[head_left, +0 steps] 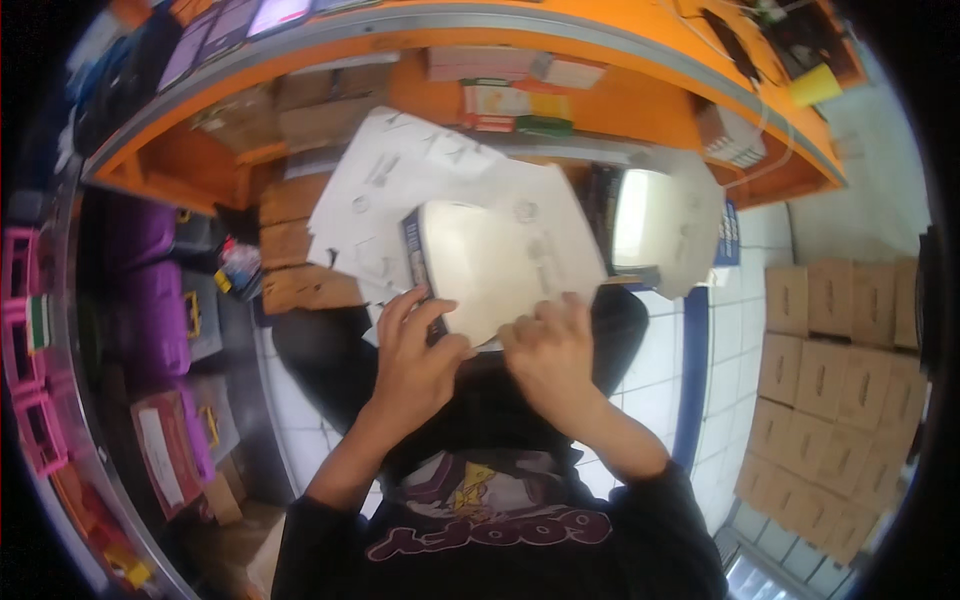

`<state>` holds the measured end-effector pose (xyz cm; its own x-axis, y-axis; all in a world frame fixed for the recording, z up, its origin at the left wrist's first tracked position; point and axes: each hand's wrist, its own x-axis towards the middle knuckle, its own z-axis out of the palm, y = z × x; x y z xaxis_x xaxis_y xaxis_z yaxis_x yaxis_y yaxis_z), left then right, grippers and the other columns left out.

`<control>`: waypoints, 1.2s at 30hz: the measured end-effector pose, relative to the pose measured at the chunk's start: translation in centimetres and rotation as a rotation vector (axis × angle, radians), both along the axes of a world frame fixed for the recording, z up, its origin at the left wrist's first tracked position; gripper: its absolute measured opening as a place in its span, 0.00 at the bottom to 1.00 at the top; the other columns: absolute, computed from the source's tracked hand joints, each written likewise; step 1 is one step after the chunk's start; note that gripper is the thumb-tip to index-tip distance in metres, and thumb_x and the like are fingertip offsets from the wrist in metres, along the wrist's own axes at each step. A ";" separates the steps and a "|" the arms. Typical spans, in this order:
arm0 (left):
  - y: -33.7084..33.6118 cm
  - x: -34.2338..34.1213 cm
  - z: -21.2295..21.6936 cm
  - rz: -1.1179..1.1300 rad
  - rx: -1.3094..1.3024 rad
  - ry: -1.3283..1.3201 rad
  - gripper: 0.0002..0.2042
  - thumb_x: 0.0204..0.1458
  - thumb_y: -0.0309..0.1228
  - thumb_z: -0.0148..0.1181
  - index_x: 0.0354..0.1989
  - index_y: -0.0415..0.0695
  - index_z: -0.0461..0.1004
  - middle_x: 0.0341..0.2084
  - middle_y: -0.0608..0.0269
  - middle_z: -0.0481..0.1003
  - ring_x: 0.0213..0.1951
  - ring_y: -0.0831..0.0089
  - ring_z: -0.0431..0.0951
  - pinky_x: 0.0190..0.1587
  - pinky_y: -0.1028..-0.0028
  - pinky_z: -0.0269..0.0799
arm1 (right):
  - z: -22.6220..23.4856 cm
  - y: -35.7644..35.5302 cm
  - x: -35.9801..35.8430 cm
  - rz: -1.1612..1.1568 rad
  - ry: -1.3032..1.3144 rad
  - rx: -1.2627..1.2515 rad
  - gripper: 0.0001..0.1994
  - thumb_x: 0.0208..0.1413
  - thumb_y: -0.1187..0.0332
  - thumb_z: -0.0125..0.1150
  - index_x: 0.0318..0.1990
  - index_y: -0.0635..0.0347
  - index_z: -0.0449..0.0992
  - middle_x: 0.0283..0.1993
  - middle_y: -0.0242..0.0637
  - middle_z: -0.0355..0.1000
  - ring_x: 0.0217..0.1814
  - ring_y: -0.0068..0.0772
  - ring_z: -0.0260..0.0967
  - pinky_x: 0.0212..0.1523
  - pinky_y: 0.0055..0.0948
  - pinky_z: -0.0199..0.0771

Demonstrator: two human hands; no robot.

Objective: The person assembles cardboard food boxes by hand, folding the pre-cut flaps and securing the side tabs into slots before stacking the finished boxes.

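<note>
A flat box (468, 265) with a pale cream top and a dark blue printed side lies tilted on several loose white paper sheets (370, 180) with line drawings and print. My left hand (412, 350) grips its near left corner, with fingers along the blue side and the thumb on the near edge. At the near right, my right hand (548, 350) is closed, its curled fingers on the edge of a printed sheet (545, 235) beside the box. What lies under those fingertips is hidden.
A similar pale-topped box (640, 215) stands to the right with paper beside it. Beyond is an orange shelf desk (640, 100) holding small boxes. Purple bins (150, 330) line the left; stacked brown cartons (835, 390) stand at the right. A wooden board (290, 250) lies under the papers.
</note>
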<state>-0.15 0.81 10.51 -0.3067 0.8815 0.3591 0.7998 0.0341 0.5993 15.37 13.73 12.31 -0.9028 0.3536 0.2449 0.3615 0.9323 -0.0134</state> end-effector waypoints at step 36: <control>-1.4 1.8 -3.6 0.152 -0.022 -0.421 0.12 0.56 0.22 0.64 0.49 0.40 0.81 0.48 0.52 0.77 0.48 0.53 0.79 0.51 0.63 0.75 | -7.7 9.8 8.1 -0.325 -0.109 0.023 0.24 0.56 0.71 0.62 0.63 0.56 0.73 0.60 0.50 0.73 0.65 0.53 0.68 0.67 0.50 0.66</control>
